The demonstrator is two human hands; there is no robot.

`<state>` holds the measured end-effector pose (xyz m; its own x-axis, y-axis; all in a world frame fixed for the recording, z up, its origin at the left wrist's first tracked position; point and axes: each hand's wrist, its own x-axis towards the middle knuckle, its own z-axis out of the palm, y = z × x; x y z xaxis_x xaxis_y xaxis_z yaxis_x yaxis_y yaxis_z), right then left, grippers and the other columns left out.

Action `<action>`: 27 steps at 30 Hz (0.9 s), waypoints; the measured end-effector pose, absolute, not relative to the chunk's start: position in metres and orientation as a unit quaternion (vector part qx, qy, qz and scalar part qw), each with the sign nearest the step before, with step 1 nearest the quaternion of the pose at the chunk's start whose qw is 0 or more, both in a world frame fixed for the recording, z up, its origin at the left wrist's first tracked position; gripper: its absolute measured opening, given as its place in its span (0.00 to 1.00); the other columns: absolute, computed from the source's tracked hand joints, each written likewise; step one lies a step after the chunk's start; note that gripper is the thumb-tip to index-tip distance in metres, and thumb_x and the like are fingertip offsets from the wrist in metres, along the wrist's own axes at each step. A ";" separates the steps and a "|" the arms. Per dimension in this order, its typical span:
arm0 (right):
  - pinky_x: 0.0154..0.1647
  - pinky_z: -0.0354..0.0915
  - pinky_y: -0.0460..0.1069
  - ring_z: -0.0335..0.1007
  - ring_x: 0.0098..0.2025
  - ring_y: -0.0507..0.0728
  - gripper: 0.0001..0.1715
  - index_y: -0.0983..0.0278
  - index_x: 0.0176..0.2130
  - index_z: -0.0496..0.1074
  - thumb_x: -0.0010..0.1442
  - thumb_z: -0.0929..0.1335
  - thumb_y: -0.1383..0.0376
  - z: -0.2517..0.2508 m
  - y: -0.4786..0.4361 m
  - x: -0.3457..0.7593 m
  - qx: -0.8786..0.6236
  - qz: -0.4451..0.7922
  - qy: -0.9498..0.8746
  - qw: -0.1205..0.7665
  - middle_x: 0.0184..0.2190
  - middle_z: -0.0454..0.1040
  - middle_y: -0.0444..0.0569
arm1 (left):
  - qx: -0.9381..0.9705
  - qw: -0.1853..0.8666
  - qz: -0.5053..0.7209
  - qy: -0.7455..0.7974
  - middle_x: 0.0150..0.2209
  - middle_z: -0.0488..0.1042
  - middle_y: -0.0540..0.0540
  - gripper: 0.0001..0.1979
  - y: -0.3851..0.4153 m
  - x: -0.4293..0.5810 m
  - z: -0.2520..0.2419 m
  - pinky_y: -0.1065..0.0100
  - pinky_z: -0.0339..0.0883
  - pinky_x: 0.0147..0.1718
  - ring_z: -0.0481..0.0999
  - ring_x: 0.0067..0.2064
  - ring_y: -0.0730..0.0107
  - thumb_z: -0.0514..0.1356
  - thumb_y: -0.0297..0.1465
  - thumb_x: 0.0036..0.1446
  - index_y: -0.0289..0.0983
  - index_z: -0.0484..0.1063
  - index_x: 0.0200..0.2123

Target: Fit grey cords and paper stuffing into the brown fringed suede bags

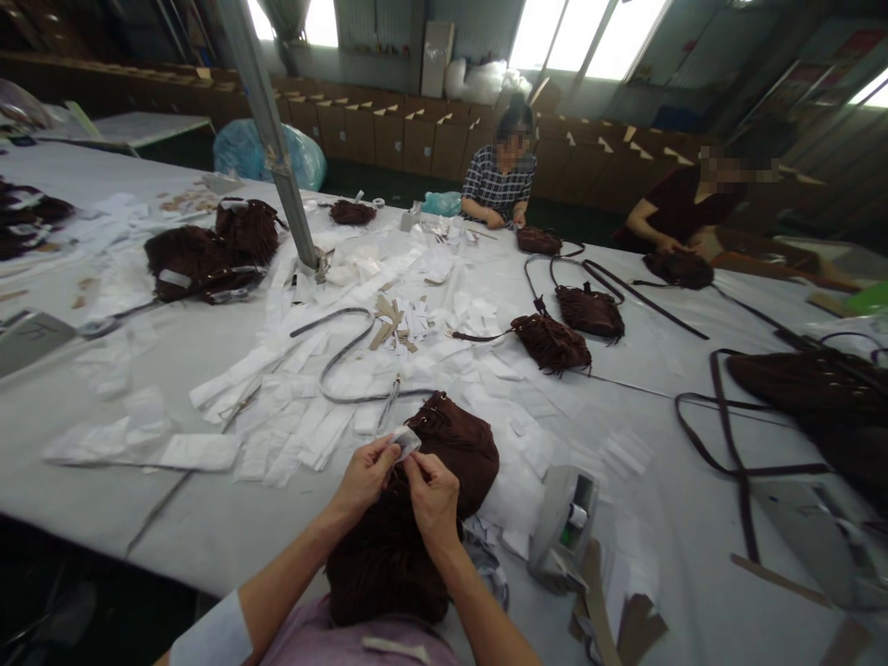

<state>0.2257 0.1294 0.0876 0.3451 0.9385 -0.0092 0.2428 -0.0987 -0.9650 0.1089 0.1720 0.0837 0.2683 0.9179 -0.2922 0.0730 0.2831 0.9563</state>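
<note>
Near the table's front edge, both my hands pinch a small whitish, translucent wrapping piece point(404, 444). My left hand point(369, 474) grips its left side between thumb and fingers, and my right hand point(434, 499) pinches its lower right side. What lies inside the piece is hard to make out. Just behind and right of my hands rests a dark brown bag point(466, 453). Brown fringe point(388, 569) hangs below my wrists toward my lap. A long strap point(329, 370) with a metal clasp curves over the table beyond my left hand.
White paper strips point(277, 435) are strewn across the table. A grey tape dispenser point(563, 527) stands to my right, a metal post point(274, 139) rises ahead. More brown bags point(551, 344) lie around. Two people point(503, 176) work across the table; cartons point(388, 139) line the back.
</note>
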 end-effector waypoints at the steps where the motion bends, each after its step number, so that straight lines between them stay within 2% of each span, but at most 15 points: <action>1: 0.32 0.60 0.46 0.66 0.29 0.53 0.14 0.64 0.30 0.77 0.58 0.66 0.58 0.088 0.130 0.227 -0.653 0.348 -0.461 0.490 0.26 0.72 0.46 | 0.498 0.624 0.335 0.500 0.15 0.56 0.58 0.22 0.172 0.108 0.083 0.77 0.46 0.15 0.53 0.16 0.80 0.56 0.45 0.55 0.32 0.72 0.41; 4: 0.31 0.59 0.46 0.63 0.28 0.52 0.16 0.65 0.29 0.75 0.58 0.65 0.57 0.086 0.131 0.226 -0.646 0.367 -0.463 0.484 0.25 0.71 0.45 | 0.511 0.615 0.330 0.501 0.15 0.58 0.58 0.23 0.173 0.106 0.082 0.76 0.48 0.15 0.54 0.16 0.79 0.56 0.44 0.56 0.31 0.72 0.44; 7: 0.28 0.56 0.45 0.59 0.25 0.51 0.18 0.66 0.30 0.74 0.59 0.64 0.55 0.080 0.131 0.223 -0.634 0.421 -0.431 0.485 0.23 0.69 0.43 | 0.541 0.599 0.328 0.490 0.23 0.71 0.51 0.23 0.176 0.106 0.086 0.74 0.58 0.20 0.64 0.22 0.74 0.57 0.43 0.55 0.33 0.72 0.48; 9: 0.25 0.55 0.45 0.56 0.23 0.50 0.19 0.67 0.31 0.74 0.59 0.64 0.54 0.076 0.129 0.220 -0.627 0.449 -0.401 0.495 0.21 0.67 0.42 | 0.569 0.590 0.329 0.469 0.33 0.76 0.45 0.22 0.177 0.107 0.089 0.69 0.66 0.30 0.73 0.32 0.65 0.57 0.42 0.54 0.35 0.73 0.47; 10: 0.25 0.56 0.45 0.56 0.23 0.50 0.20 0.67 0.31 0.74 0.59 0.64 0.54 0.075 0.127 0.218 -0.622 0.458 -0.388 0.502 0.20 0.66 0.42 | 0.579 0.586 0.332 0.459 0.37 0.77 0.44 0.20 0.178 0.107 0.089 0.66 0.68 0.37 0.74 0.38 0.62 0.57 0.41 0.55 0.35 0.74 0.46; 12: 0.27 0.58 0.45 0.59 0.25 0.51 0.20 0.67 0.34 0.75 0.59 0.64 0.54 0.076 0.124 0.214 -0.612 0.466 -0.375 0.517 0.22 0.68 0.43 | 0.585 0.580 0.345 0.451 0.40 0.77 0.44 0.18 0.177 0.107 0.089 0.64 0.65 0.46 0.73 0.45 0.60 0.56 0.41 0.56 0.35 0.74 0.43; 13: 0.29 0.60 0.45 0.61 0.26 0.51 0.20 0.67 0.36 0.75 0.60 0.64 0.54 0.077 0.122 0.212 -0.609 0.465 -0.375 0.521 0.25 0.70 0.44 | 0.580 0.577 0.353 0.454 0.39 0.77 0.45 0.18 0.177 0.107 0.088 0.64 0.65 0.47 0.73 0.45 0.60 0.56 0.41 0.56 0.35 0.74 0.42; 14: 0.33 0.61 0.46 0.64 0.29 0.52 0.19 0.66 0.39 0.75 0.60 0.63 0.55 0.078 0.121 0.209 -0.609 0.460 -0.379 0.524 0.28 0.72 0.45 | 0.569 0.576 0.361 0.463 0.36 0.77 0.46 0.17 0.176 0.106 0.086 0.65 0.66 0.45 0.74 0.42 0.63 0.56 0.42 0.56 0.35 0.72 0.42; 16: 0.39 0.63 0.47 0.67 0.35 0.54 0.19 0.65 0.43 0.75 0.61 0.63 0.56 0.080 0.119 0.206 -0.609 0.448 -0.395 0.523 0.34 0.75 0.48 | 0.534 0.584 0.367 0.489 0.27 0.73 0.51 0.18 0.175 0.106 0.081 0.70 0.68 0.31 0.73 0.30 0.70 0.55 0.44 0.56 0.36 0.68 0.43; 18: 0.42 0.63 0.48 0.69 0.37 0.55 0.18 0.64 0.44 0.75 0.62 0.63 0.57 0.082 0.119 0.204 -0.609 0.436 -0.417 0.515 0.36 0.76 0.48 | 0.497 0.607 0.356 0.508 0.19 0.65 0.57 0.20 0.176 0.104 0.078 0.76 0.58 0.17 0.63 0.18 0.77 0.55 0.46 0.55 0.37 0.64 0.43; 19: 0.41 0.63 0.48 0.69 0.36 0.55 0.17 0.64 0.43 0.75 0.62 0.63 0.58 0.082 0.119 0.204 -0.609 0.430 -0.431 0.508 0.35 0.76 0.48 | 0.484 0.624 0.344 0.508 0.16 0.61 0.60 0.21 0.178 0.103 0.077 0.77 0.52 0.14 0.58 0.15 0.79 0.56 0.47 0.55 0.37 0.62 0.43; 21: 0.38 0.63 0.47 0.69 0.34 0.54 0.17 0.64 0.40 0.76 0.62 0.62 0.58 0.083 0.121 0.206 -0.613 0.410 -0.463 0.491 0.32 0.75 0.48 | 0.471 0.659 0.319 0.492 0.15 0.59 0.61 0.22 0.181 0.101 0.078 0.79 0.47 0.13 0.54 0.14 0.81 0.57 0.48 0.53 0.36 0.62 0.41; 24: 0.33 0.62 0.46 0.68 0.30 0.53 0.16 0.63 0.37 0.76 0.63 0.61 0.59 0.085 0.124 0.209 -0.623 0.362 -0.512 0.468 0.28 0.73 0.46 | 0.457 0.699 0.307 0.457 0.17 0.60 0.60 0.22 0.187 0.097 0.081 0.79 0.47 0.13 0.54 0.14 0.84 0.58 0.48 0.52 0.35 0.63 0.39; 27: 0.33 0.61 0.46 0.68 0.29 0.53 0.17 0.62 0.39 0.75 0.64 0.60 0.60 0.084 0.125 0.211 -0.630 0.306 -0.569 0.431 0.27 0.73 0.47 | 0.442 0.732 0.297 0.425 0.20 0.61 0.58 0.21 0.191 0.092 0.080 0.79 0.46 0.14 0.54 0.16 0.84 0.59 0.48 0.53 0.35 0.65 0.37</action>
<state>0.2114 0.1248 0.0840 0.1657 0.9807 0.1034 0.4533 0.0174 -0.8912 0.0915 0.1913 0.0797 0.4629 0.8105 -0.3590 -0.0590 0.4323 0.8998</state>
